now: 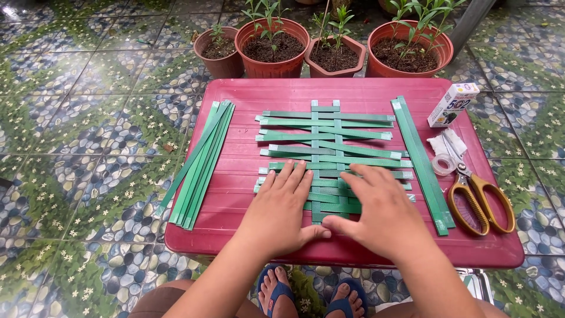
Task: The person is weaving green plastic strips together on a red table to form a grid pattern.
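- Left hand (281,213) flat, fingers spread, pressing woven green strips (329,154) on red tabletop (247,112).
- Right hand (384,213) flat, open, beside it on the weave.
- Scissors (478,197) right of weave.

package: small upright box (452,104) | place: far right corner of the red table (359,88), just beyond the white cloth scrap (444,143) | shape: rectangular carton, tilted | colours: white, blue print, dark patch low on front | others: none
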